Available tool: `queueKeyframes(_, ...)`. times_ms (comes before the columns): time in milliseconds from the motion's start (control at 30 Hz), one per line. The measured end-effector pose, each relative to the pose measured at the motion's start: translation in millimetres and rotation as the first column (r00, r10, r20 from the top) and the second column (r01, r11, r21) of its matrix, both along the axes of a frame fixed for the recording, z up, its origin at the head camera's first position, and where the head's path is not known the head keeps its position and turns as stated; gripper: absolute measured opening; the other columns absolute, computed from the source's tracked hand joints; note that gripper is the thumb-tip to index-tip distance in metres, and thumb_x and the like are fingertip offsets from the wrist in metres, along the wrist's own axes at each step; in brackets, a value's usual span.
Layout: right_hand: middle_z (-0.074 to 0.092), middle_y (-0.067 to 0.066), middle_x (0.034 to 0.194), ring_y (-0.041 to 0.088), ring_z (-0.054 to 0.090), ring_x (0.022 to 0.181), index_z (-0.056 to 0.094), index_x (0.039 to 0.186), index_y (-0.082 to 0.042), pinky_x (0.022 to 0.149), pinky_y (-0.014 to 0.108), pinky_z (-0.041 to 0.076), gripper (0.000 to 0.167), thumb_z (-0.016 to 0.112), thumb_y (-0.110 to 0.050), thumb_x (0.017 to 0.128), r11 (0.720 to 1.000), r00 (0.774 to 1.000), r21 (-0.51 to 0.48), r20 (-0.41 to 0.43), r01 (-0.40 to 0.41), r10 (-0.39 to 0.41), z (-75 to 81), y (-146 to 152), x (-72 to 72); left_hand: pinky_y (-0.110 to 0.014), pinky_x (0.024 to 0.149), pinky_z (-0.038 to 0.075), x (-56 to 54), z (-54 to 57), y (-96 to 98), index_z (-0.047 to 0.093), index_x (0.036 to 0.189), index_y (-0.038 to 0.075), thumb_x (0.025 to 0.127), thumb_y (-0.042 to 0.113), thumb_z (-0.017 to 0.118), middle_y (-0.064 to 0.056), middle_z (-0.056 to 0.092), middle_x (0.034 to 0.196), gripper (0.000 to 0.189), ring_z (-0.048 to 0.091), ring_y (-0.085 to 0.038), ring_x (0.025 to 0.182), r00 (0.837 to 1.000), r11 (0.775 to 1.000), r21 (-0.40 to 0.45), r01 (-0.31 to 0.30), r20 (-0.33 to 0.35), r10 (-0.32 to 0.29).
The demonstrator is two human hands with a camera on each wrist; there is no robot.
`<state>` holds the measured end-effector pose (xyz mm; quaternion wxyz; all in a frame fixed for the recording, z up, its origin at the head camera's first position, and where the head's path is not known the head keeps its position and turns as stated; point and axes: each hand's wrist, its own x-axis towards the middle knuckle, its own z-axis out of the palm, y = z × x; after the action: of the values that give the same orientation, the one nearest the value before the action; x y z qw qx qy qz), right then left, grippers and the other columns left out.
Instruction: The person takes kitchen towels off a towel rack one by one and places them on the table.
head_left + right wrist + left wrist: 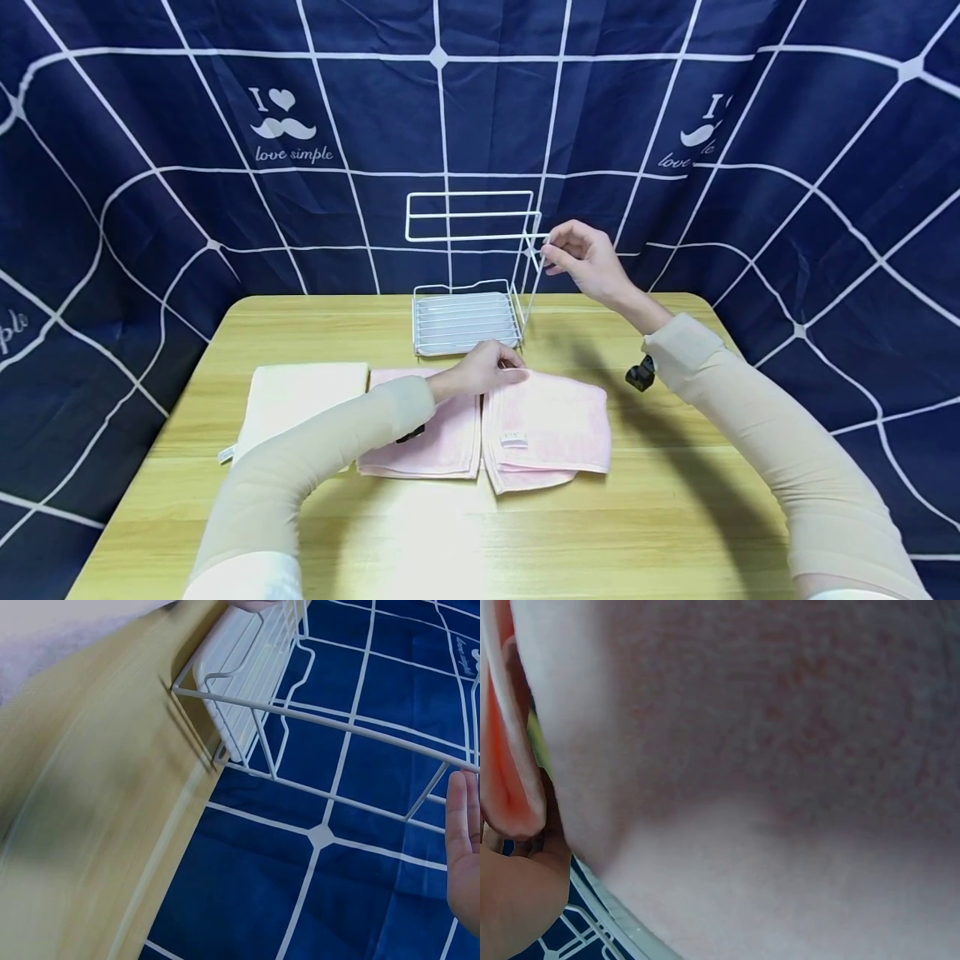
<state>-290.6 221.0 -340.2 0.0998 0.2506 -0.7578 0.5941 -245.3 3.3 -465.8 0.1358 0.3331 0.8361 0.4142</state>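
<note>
A white wire rack [468,239] with a shallow white tray [467,321] at its base stands near the table's back edge. At its upper right corner my right hand [585,257] pinches the wire between thumb and fingers; the right wrist view shows the fingers [463,817] against the wire frame [352,729]. My left hand [489,368] reaches across and pinches the back edge of the right-hand pink towel [551,417]. In the left wrist view, folded pink cloth [514,802] appears beside the fingers, and skin close to the camera covers most of the picture.
Another folded pink towel [423,458] lies to the left, partly under my left forearm. Beside it is a folded pale, whitish towel [303,396]. The wooden table [570,550] ends at dark blue cloth with white lines [495,108] behind and at both sides.
</note>
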Motion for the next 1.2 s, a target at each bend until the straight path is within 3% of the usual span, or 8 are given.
queueKeyframes(333, 0.072, -0.007, 0.09, 0.016, 0.074, 0.076, 0.059, 0.108, 0.012, 0.071, 0.024, 0.063, 0.014, 0.065, 0.002, 0.101, 1.0, 1.0, 0.016, -0.002, -0.001, 0.001, 0.2, -1, 0.9, -0.018, 0.078, 0.049, -5.2, -5.2, 0.7, 0.082, 0.102, 0.006, 0.097, 0.017, 0.076, -0.008, 0.081, 0.096, 0.014, 0.058, -0.004, 0.08, 0.998, 0.995, -0.093, -0.037, -0.058, 0.032)
queueKeyframes(600, 0.072, -0.007, 0.09, 0.012, 0.072, 0.076, 0.061, 0.106, 0.009, 0.071, 0.024, 0.063, 0.009, 0.065, 0.003, 0.101, 1.0, 1.0, 0.001, -0.007, -0.006, 0.006, -0.3, 1, -0.2, -0.018, 0.076, 0.048, -6.9, -6.0, 0.5, 0.082, 0.098, 0.008, 0.097, 0.021, 0.077, -0.005, 0.079, 0.089, 0.013, 0.057, -0.004, 0.076, 0.998, 0.99, -0.135, -0.044, -0.058, 0.036)
queueKeyframes(867, 0.071, -0.007, 0.09, 0.01, 0.072, 0.077, 0.061, 0.106, 0.007, 0.072, 0.025, 0.064, 0.008, 0.065, 0.001, 0.101, 1.0, 1.0, 0.006, -0.001, -0.003, 0.003, -1.5, 2, -0.3, -0.018, 0.075, 0.047, -8.7, -8.7, 6.0, 0.081, 0.095, 0.009, 0.096, 0.022, 0.078, -0.002, 0.077, 0.085, 0.013, 0.056, -0.004, 0.076, 0.993, 0.981, -0.186, -0.046, -0.113, 0.025)
queueKeyframes(1200, 0.072, 0.001, 0.092, 0.013, 0.073, 0.078, 0.061, 0.107, 0.009, 0.072, 0.026, 0.064, 0.01, 0.065, 0.001, 0.101, 1.0, 1.0, 0.008, 0.002, -0.001, 0.001, -0.3, 1, 0.4, -0.017, 0.072, 0.046, -7.0, -10.8, 17.0, 0.082, 0.094, 0.007, 0.096, 0.02, 0.077, -0.004, 0.078, 0.085, 0.014, 0.054, -0.004, 0.072, 0.988, 0.981, -0.18, -0.078, -0.149, 0.051)
